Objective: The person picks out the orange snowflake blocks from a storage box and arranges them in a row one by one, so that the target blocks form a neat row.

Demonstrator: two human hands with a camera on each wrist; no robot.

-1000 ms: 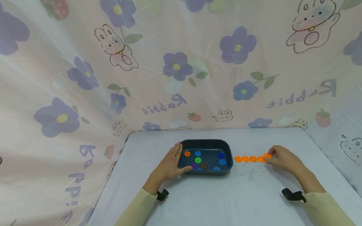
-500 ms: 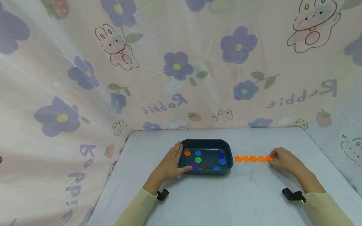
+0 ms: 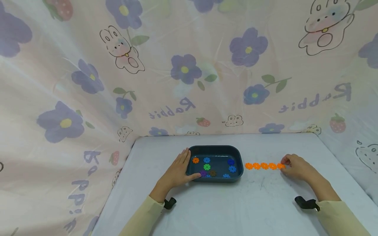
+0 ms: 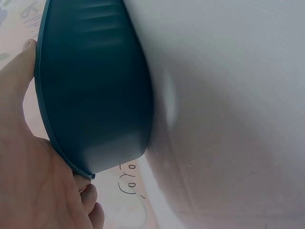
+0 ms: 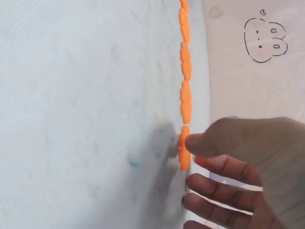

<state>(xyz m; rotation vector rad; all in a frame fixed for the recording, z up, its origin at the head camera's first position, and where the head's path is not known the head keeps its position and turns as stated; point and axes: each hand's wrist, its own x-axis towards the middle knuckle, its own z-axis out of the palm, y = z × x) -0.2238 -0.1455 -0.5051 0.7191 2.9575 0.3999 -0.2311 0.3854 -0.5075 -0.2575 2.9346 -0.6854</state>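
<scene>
My left hand (image 3: 176,171) rests against the left end of a dark blue tray (image 3: 214,151), its fingers straight along the side and the thumb over the front rim. In the left wrist view the tray's outer wall (image 4: 95,90) stands beside the palm. To the right of the tray, orange snowflake building discs (image 3: 264,166) lie flat in a straight row. At the row's right end my right hand (image 3: 299,169) pinches the last orange disc (image 5: 184,155) between thumb and index finger. Its other fingers are loosely curled near the tabletop.
Inside the tray lie several loose discs: an orange one (image 3: 195,160), a green one (image 3: 207,167), a purple one (image 3: 203,173), a brown one (image 3: 213,173) and blue ones (image 3: 232,169). A patterned curtain (image 3: 189,91) hangs behind the white table (image 3: 224,206).
The last orange disc has come down from a slight tilt above the row's end to lie in line with the others, the right hand lowering with it. My left hand stays put.
</scene>
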